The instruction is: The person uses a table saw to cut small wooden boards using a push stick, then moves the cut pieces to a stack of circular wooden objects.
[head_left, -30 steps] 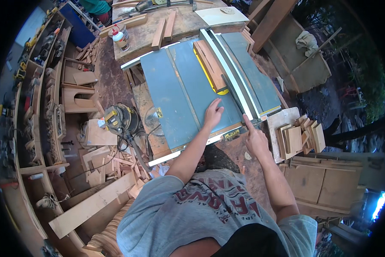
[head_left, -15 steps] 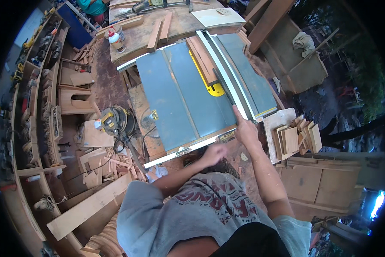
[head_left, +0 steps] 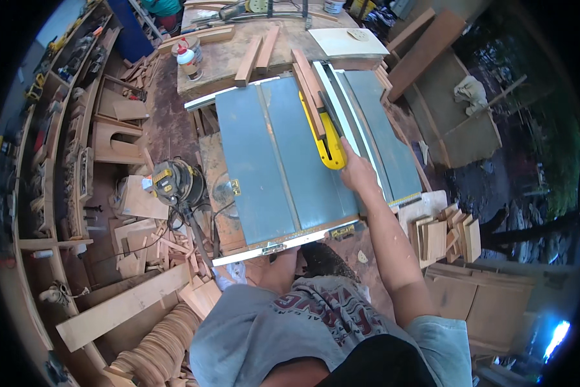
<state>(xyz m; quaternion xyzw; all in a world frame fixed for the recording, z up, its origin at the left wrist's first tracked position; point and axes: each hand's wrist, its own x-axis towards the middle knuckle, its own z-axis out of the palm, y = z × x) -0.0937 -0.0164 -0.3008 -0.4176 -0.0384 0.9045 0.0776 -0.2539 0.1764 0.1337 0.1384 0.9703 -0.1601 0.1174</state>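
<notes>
My right hand (head_left: 359, 173) is closed round the near end of a dark push stick (head_left: 333, 115). It reaches over the blue-grey saw table (head_left: 245, 161), close beside the white rip fence (head_left: 351, 106). The stick's far part lies against reddish wood strips (head_left: 310, 87), which rest side by side along the fence. Beneath their near end shows the yellow slotted throat plate (head_left: 333, 156); no blade can be made out. My left forearm (head_left: 280, 272) goes in under the table's front rail (head_left: 257, 253), which hides the left hand's fingers.
Beyond the saw, a workbench (head_left: 219, 71) carries a white glue bottle (head_left: 188, 61) and wood strips. A black-and-yellow power tool (head_left: 174, 180) stands left, above scattered offcuts. Stacked wood blocks (head_left: 441, 235) sit at right. Part of another person (head_left: 163, 8) appears far left.
My right hand and the push stick have moved away from me along the fence, and the wood strips have slid forward. My left hand has dropped from before the table to under its front rail.
</notes>
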